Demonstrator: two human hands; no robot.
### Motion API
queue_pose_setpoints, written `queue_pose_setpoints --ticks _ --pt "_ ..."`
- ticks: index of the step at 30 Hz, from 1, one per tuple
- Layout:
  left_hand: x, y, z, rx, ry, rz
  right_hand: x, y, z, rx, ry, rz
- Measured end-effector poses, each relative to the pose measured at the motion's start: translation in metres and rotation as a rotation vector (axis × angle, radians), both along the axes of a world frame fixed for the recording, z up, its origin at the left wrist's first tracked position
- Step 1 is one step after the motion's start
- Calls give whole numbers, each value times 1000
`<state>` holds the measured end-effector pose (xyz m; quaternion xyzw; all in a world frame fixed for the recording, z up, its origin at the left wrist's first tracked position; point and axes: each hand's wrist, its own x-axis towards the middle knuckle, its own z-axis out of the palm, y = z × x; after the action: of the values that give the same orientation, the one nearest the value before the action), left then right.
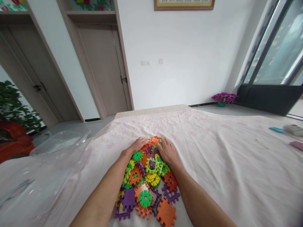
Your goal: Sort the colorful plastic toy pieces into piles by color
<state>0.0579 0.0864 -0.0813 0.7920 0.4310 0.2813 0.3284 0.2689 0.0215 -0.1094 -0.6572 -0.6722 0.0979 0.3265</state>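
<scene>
A heap of plastic interlocking building pieces (151,176) lies on the pale cloth between my forearms. There are notched squares, open frames and round discs in orange, purple, green and yellow. My left hand (139,144) rests against the far left side of the heap, fingers stretched out and curving round its edge. On the far right side, my right hand (168,150) lies with its fingers extended along the pieces. An orange disc (155,139) shows between the two hands. Nearest me are a green disc (145,199) and an orange piece (166,212).
Clear plastic containers (59,145) stand at the left on the flower-printed cloth (213,151). To the right lie a blue object (277,130), a small white box (293,129) and a thin stick (261,143). A purple flowerpot plant (224,98) sits by the far wall.
</scene>
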Motion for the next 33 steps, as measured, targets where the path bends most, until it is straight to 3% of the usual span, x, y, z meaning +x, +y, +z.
queue_pose_setpoints --ticks 3,7,10,13,16,19,23,27,30,33 --pt "3 -14 10 -20 17 -89 0 -2 7 -28 -56 83" --pt "-9 -36 22 -69 10 -86 2 -7 18 -5 -23 253" --pt "-28 -51 31 -138 -145 -9 3 -10 22 15 54 332" --pt "-56 -65 35 -168 -261 138 3 -9 19 66 90 265" --pt "-86 -76 24 -85 -144 248 2 -5 12 48 28 176" --pt "-107 -82 0 -74 -64 328 -2 -4 10 -10 -75 168" --pt "-108 -87 -26 31 -56 388 -13 -6 13 -13 -114 118" --pt "-103 -91 -29 11 -156 393 -23 -2 20 -70 32 24" --pt "-108 -93 -29 -28 -333 444 -14 1 29 -122 173 119" --pt "-114 -94 -30 -41 -455 455 10 -16 43 -156 340 334"
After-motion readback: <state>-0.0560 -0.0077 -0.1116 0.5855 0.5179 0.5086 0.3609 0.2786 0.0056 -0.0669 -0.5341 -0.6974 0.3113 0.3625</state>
